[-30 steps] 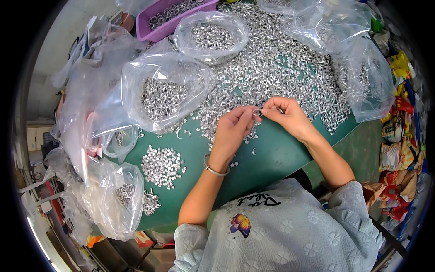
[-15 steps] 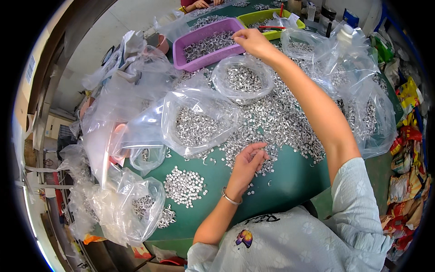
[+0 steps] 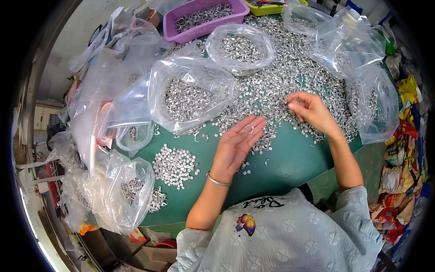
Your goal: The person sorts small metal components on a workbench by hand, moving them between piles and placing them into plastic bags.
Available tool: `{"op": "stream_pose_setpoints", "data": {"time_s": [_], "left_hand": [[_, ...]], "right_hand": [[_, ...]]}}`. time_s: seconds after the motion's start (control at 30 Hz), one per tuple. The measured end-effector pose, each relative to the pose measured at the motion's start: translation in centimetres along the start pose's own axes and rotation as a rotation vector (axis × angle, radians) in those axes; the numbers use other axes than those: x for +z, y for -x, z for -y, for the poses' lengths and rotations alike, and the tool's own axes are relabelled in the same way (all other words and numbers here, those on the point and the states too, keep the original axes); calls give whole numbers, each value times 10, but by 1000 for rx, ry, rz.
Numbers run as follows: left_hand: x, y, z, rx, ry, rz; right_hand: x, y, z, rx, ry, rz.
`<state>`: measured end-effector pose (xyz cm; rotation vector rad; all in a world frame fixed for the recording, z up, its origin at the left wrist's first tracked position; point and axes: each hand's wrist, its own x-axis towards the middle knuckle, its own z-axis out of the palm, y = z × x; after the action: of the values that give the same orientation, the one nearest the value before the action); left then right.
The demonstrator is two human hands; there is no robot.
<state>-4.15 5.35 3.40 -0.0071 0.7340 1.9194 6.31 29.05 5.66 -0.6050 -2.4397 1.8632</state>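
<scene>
My left hand (image 3: pixel 235 145) lies palm up on the green table (image 3: pixel 290 167), fingers spread, with one small silver ring (image 3: pixel 249 129) resting on its fingers. My right hand (image 3: pixel 308 111) hovers over the big heap of small silver metal rings (image 3: pixel 290 77), fingertips pinched together on what looks like a small piece; I cannot see it clearly. A separate small pile of rings (image 3: pixel 174 165) lies left of my left wrist.
Several clear plastic bags of rings stand around: one (image 3: pixel 190 97) beside my left hand, one (image 3: pixel 240 47) behind it, others at right (image 3: pixel 371 104) and lower left (image 3: pixel 122 190). A purple tray (image 3: pixel 204 18) and a yellow tray (image 3: pixel 272 7) sit at the back.
My right arm has pulled back from the purple tray to the heap in front. My left hand has turned palm up and now carries a ring.
</scene>
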Motion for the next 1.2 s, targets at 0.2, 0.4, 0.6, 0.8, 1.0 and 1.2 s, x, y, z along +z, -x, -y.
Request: {"op": "stream_pose_setpoints", "data": {"time_s": [0.2, 0.4, 0.6, 0.8, 1.0, 1.2], "left_hand": [[10, -39, -12, 138, -463, -67], [8, -90, -8, 667, -1556, -106], [-10, -37, 33, 642, -2208, 56], [-14, 7, 31, 560, -2176, 56], [7, 39, 37, 482, -1254, -200], [-5, 48, 41, 794, -1581, -126]], "right_hand": [[18, 25, -34, -79, 146, -187], [19, 23, -39, -232, 454, -400], [32, 21, -35, -355, 368, -411], [49, 32, -29, 82, -484, 89], [80, 48, -27, 140, -1032, 374], [96, 61, 0, 237, -1016, 377]]}}
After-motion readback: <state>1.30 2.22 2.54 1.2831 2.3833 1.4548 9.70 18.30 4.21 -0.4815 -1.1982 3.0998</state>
